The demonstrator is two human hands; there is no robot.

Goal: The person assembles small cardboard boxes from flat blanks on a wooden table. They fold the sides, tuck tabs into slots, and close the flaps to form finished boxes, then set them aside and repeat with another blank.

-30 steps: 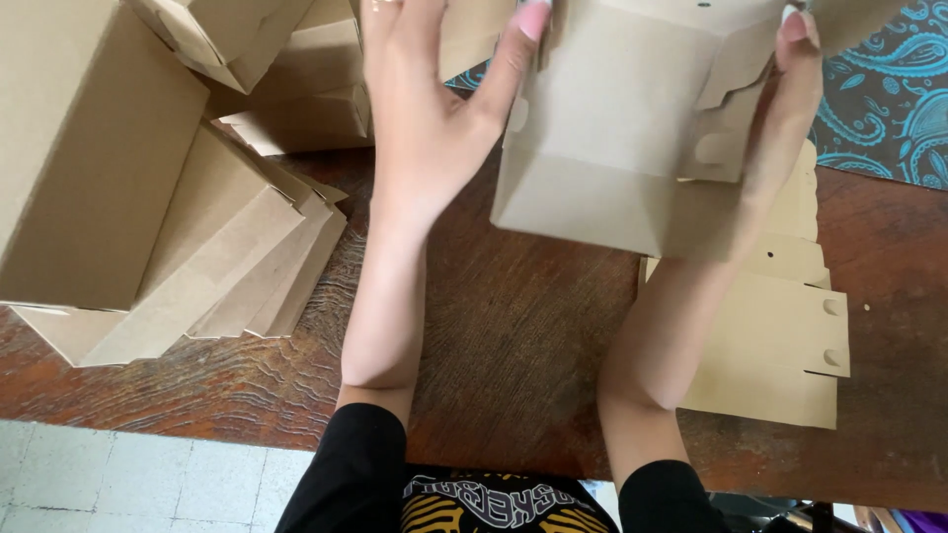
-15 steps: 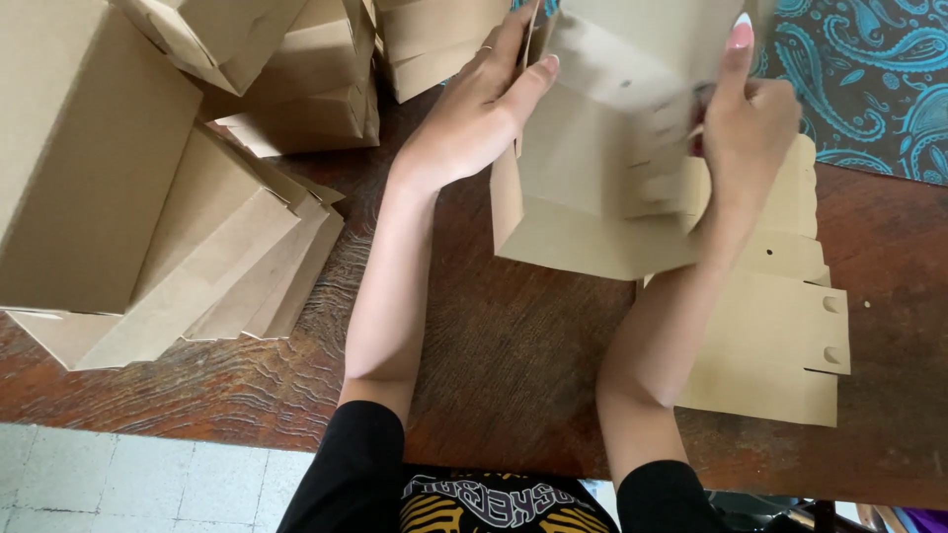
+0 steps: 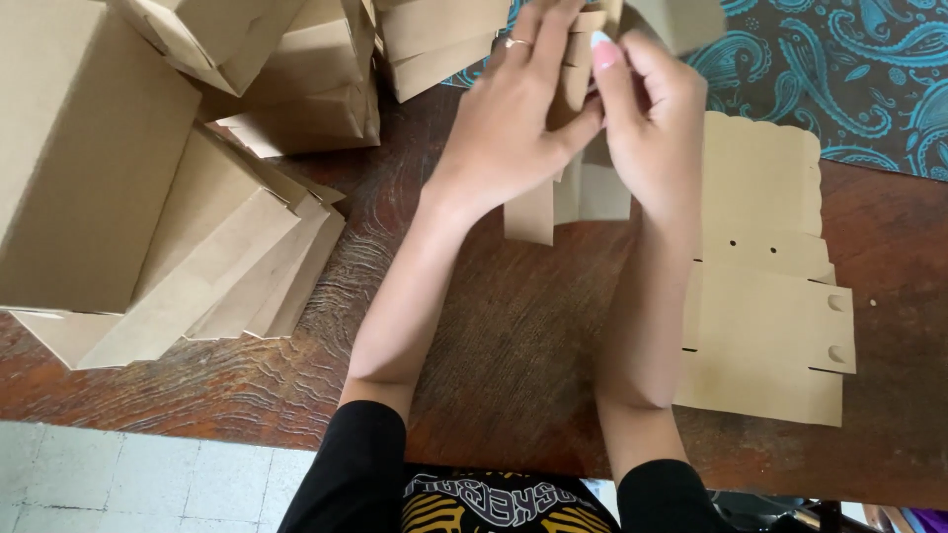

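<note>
Floor [image 3: 118, 474]: pale tiles, nearest strip at lower left.
Sleeves [image 3: 355, 474]: black, at the bottom edge; a patterned garment shows between them.
Table [image 3: 513, 336]: dark wood, worn and grainy, reddish at the edges.
Flat blanks [image 3: 765, 296]: brown card, die-cut with scalloped top edge, small holes and tabs; lying just right of the right forearm, partly hidden by it.
Folded boxes [image 3: 148, 207]: brown card, heaped at left (some leaning, some stacked), well apart from the hands.
Left hand [image 3: 518, 118]: fingers bent round the box from the left, thumb pressed on its front; ring on one finger.
Right hand [image 3: 652, 118]: fingers curled, closed on the box from the right; pale nail visible.
Box [image 3: 568, 197]: brown card, half folded, held upright between both hands above the table; upper part hidden by the fingers, lower panels showing below.
Far boxes [image 3: 434, 39]: more brown card, behind the left hand.
Cloth [image 3: 839, 79]: dark with teal paisley, far right.
</note>
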